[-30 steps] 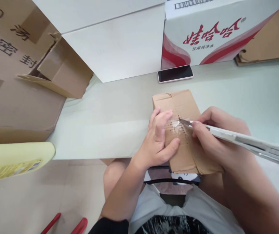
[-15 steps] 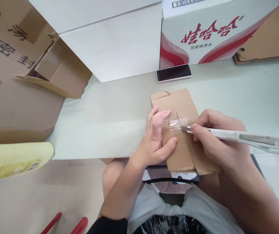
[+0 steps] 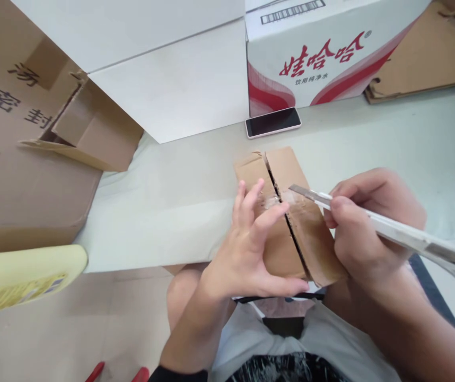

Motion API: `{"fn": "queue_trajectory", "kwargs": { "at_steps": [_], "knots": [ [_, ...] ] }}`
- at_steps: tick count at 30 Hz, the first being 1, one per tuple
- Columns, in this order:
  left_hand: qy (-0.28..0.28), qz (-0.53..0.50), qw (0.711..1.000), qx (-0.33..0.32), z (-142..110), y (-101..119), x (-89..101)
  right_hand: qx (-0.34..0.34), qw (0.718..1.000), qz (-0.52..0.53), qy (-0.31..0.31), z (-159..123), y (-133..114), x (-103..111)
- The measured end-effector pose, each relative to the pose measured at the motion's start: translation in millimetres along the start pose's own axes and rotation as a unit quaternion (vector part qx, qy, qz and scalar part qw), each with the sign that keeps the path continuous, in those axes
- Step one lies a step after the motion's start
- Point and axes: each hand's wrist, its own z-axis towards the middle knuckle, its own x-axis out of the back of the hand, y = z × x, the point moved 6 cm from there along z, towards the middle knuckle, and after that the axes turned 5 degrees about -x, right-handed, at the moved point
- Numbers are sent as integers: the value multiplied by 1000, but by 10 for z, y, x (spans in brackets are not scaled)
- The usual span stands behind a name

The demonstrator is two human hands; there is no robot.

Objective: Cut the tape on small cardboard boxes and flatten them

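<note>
A small cardboard box (image 3: 315,239) lies in front of me at the table's near edge, a narrow dark gap running between its two top flaps. Clear tape (image 3: 289,199) sticks to the flaps on either side of the gap. My left hand (image 3: 251,239) is spread open over the left flap, its thumb reaching toward the near end of the box. In my right hand (image 3: 370,223) is a white utility knife (image 3: 414,239), gripped like a pen. Its metal blade is out, pointing left just above the right flap.
A phone (image 3: 273,123) lies beyond the box, before a red and white carton (image 3: 307,69). White boxes (image 3: 172,85) stand at the back. Large brown cartons (image 3: 32,185) fill the left, with a yellow container (image 3: 28,276) nearer me. Folded cardboard (image 3: 422,58) is at back right.
The blade has come up off the seam and moved away from it, and the gap between the flaps has opened wider. My left hand has spread wider, its thumb shifting toward me.
</note>
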Motion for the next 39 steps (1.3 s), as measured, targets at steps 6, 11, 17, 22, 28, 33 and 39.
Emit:
{"fn": "queue_trajectory", "kwargs": {
  "at_steps": [6,11,17,22,28,33,39],
  "knots": [
    [-36,-4,999,-37,26,99,51,-28,999,-1,-16,-10,42,-29],
    [71,-44,996,-44,-9,13,229,-16,999,34,10,-17,76,-38],
    [353,-45,924,142,-223,-405,547,-8,997,68,27,17,136,-62],
    [506,-111,818,247,-392,-650,715,29,989,116,89,162,244,0],
    [501,-251,743,366,-461,-708,700,-8,988,91,121,231,416,-6],
    [474,-312,699,435,-456,-635,565,-19,996,80,44,157,403,-120],
    [472,-319,688,449,-497,-729,561,-9,995,81,66,208,459,-55]
  ]
}}
